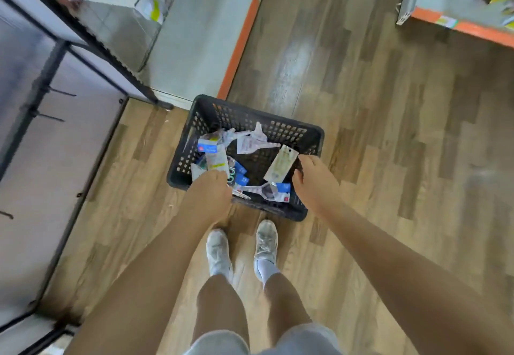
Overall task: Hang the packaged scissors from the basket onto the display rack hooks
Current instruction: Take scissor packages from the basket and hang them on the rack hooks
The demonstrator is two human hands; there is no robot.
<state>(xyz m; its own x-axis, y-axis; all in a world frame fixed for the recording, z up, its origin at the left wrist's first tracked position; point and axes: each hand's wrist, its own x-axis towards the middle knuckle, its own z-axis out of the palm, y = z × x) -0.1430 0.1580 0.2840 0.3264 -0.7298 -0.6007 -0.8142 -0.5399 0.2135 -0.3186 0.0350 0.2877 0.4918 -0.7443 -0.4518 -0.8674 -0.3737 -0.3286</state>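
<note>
A dark perforated plastic basket (311,135) stands on the wood-plank floor (375,132), just in front of the person's pale sneakers (265,243). Both bare arms reach down into it from the near side.

The left hand (208,196) is over the basket's near left corner, fingers curled closed around the lower end of a white packet with a yellow label (218,160); the packet stands up out of the fist toward the basket's left wall. What else the fist encloses cannot be told.

The right hand (314,179) is at the basket's right rim, fingers bent and pinching the edge of a long cream-coloured packaged scissors card (281,164), which tilts across the right half of the basket with its punched top end toward the far side.

Between the two hands, against the near wall, lies a clear pack with a blue card header (269,190). More loose scissors packets (250,139) are scattered toward the far left and centre of the basket floor.

The black-framed display rack (41,87) rises at the left edge of view, well apart from the basket, with bare hooks (62,93) projecting from its upright.
</note>
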